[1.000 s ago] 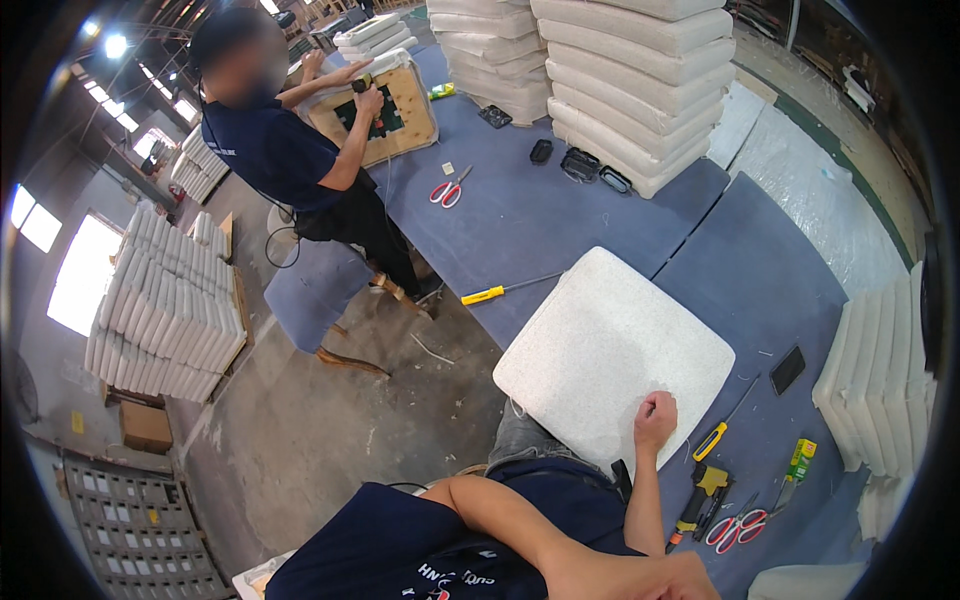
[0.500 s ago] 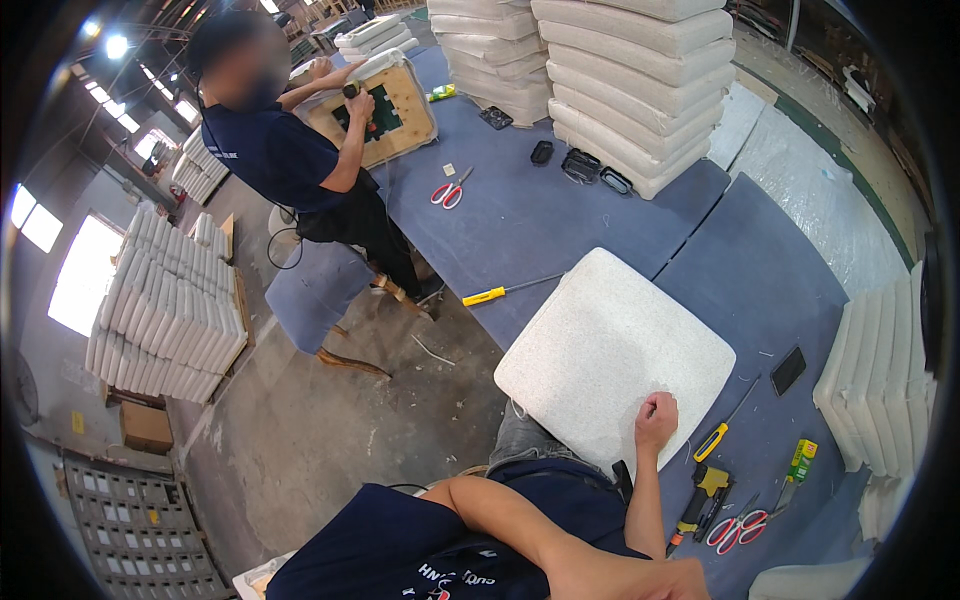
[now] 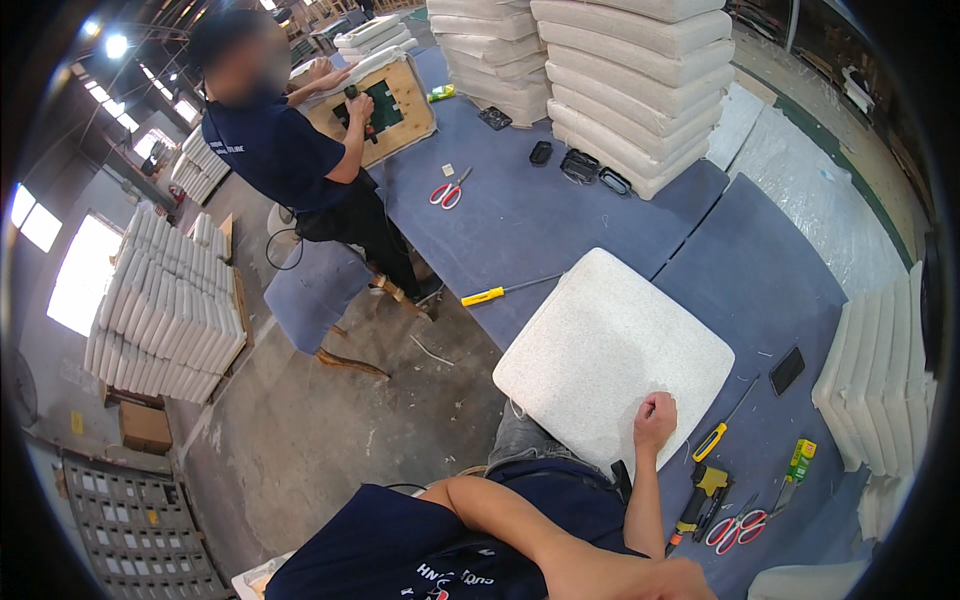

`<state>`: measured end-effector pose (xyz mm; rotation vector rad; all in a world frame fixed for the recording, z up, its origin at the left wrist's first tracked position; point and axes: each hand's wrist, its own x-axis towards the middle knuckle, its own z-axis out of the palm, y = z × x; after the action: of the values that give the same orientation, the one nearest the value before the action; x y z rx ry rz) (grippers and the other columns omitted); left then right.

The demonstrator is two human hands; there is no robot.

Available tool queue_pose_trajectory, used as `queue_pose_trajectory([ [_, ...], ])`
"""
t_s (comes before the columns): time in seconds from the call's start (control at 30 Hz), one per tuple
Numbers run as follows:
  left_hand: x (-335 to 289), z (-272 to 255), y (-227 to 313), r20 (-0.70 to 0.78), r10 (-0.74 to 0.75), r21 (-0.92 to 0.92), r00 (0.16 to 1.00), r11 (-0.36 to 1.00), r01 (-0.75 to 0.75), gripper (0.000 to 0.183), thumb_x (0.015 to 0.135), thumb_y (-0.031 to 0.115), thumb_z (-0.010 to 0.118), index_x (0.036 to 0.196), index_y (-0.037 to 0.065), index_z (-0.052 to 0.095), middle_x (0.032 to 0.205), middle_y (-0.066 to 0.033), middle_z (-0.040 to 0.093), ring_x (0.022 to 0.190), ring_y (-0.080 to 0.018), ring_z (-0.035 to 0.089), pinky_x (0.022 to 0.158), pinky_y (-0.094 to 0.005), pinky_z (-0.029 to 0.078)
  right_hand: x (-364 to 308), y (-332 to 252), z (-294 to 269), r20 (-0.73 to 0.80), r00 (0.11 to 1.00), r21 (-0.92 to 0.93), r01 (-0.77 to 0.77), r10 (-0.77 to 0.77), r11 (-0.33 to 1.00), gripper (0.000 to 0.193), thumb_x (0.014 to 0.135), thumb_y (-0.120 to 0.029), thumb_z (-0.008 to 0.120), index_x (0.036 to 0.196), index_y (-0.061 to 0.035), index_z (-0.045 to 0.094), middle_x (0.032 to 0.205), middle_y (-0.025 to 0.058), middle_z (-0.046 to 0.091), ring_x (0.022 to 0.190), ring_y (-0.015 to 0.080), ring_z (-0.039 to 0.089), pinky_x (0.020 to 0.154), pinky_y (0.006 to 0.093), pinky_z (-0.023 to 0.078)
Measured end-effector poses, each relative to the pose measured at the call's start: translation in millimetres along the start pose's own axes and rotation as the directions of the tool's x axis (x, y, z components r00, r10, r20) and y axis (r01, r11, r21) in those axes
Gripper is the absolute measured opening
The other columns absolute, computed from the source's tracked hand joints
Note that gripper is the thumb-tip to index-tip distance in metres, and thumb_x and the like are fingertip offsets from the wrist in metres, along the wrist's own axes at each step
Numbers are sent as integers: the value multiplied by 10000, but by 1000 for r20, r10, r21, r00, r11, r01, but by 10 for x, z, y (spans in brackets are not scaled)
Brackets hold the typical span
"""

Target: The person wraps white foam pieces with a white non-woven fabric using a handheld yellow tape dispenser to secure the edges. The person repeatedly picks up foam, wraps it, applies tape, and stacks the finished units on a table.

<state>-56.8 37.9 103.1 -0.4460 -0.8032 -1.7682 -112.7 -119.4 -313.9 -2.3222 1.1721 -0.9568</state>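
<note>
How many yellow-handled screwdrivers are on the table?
2: one screwdriver left of the white cushion, another screwdriver right of it, near the black phone. More could be hidden under the cushion.

From the right hand [image 3: 655,422], the way forward over the cushion [image 3: 608,345] lies open, and bare tabletop [image 3: 760,265] stretches beyond; rightward, a yellow-handled screwdriver [image 3: 712,441], a power tool [image 3: 708,482] and scissors [image 3: 740,524] crowd the passage, while a tall stack of white pads [image 3: 635,105] blocks the far side

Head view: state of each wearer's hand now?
Left hand: cut off by the lower edge; cannot be told.
Right hand: closed in a fist on the white cushion; anything inside cannot be told.
</note>
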Motion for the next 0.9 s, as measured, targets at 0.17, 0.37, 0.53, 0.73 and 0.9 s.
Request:
queue_pose_trajectory([
  [0.17,-28,-36,92,11,23,146,1000,989,-24,359,997,233,767,1166,-77,702,1180,-208,685,955,-261,699,791,-356,560,6,-33,-10,7,1000,-6,-1,1,1000,73,813,-35,612,814,-75,551,828,100,591,793,327,592,709,450,467],
  [0.37,-293,-482,609,-176,37,647,984,758,87,176,980,145,732,1021,-26,719,1090,-153,715,943,-250,692,850,-364,542,-59,177,8,11,1000,-8,-10,10,1000,60,831,-31,607,810,-71,568,833,101,611,797,318,603,713,439,479],
  [0.53,-2104,-2189,682,-734,336,500,591,-322,804,554,916,381,788,1321,41,625,1350,-208,612,1243,-390,587,1027,-534,483,-3,99,-4,109,970,399,-242,216,884,100,826,-14,606,908,-22,663,892,107,645,861,281,631,790,383,505],
  [0.73,-3482,-2538,113,-857,459,-106,233,-601,792,1243,795,667,797,1706,141,135,1712,-366,34,1523,-682,63,1146,-823,197,-761,324,-476,-37,886,131,-454,462,881,284,822,-7,632,1103,-17,669,1101,141,623,1053,300,606,970,393,478],
  [0.9,-3643,-2628,-25,-785,468,21,406,-634,773,1238,819,764,707,1717,162,102,1712,-376,-5,1538,-669,8,1177,-806,123,-1873,808,-705,47,687,383,-682,725,622,362,941,-149,624,1276,-12,596,1113,145,635,1040,311,652,955,429,531],
])
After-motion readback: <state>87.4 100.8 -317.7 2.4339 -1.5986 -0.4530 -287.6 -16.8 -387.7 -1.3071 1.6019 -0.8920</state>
